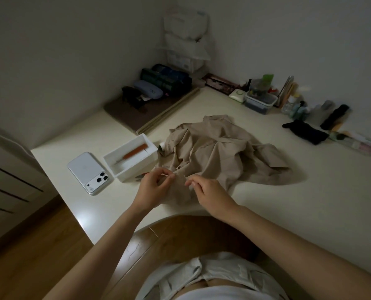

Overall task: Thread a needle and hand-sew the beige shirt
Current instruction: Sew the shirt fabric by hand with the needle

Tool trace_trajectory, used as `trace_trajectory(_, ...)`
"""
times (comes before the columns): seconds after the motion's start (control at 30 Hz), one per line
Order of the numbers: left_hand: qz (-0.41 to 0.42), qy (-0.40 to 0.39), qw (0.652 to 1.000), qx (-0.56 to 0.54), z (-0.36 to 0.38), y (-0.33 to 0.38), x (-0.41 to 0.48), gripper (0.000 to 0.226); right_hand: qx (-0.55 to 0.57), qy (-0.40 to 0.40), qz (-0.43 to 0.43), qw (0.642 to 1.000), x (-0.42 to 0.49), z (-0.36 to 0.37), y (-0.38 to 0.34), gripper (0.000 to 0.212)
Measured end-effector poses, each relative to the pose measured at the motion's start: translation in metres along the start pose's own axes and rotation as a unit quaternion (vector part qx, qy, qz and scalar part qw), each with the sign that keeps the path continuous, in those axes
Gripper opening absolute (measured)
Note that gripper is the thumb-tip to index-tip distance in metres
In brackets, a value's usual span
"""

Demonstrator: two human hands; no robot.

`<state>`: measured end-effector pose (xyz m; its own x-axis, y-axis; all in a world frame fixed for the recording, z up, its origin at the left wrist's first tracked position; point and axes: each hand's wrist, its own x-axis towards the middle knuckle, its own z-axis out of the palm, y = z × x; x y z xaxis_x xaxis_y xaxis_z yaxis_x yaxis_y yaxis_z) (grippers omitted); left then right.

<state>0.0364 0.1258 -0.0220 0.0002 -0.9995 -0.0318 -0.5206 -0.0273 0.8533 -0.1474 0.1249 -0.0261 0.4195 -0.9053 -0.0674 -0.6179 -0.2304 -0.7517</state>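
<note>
Head view showed the beige shirt [219, 152] crumpled on the worktop [288, 202] just right of the white box [137, 167]; left hand [152, 189], before that box, pinched the shirt's near edge in curled fingers; right hand [210, 191], further right, kept fingers pinched, on what I could not tell.

Dim light. Plain pale walls [72, 50] meet in a corner at 12 o'clock. Cream desk [310, 191] fills it. Wood floor [39, 256] at 7; pale drawers [7, 180], dark slits, at 9.
</note>
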Motion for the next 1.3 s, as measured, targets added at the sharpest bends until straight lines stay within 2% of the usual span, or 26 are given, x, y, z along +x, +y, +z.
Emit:
trace_trajectory(0.5, 0.0, 0.045, 0.999, -0.016, 0.013, 0.005, -0.015, 0.018, -0.028, -0.03, 0.017, 0.999, 0.0, -0.007, 0.002, 0.029)
trace_trajectory(0.93, 0.04, 0.022, 0.999, -0.009, 0.006, -0.001, -0.022, 0.018, -0.03, -0.012, 0.032, 0.999, 0.002, 0.007, -0.011, 0.025)
trace_trajectory(1.3, 0.056, 0.02, 0.998, 0.035, -0.008, -0.006, -0.035, 0.029, -0.006, -0.008, 0.023, 1.0, 0.003, 0.032, -0.026, 0.022)
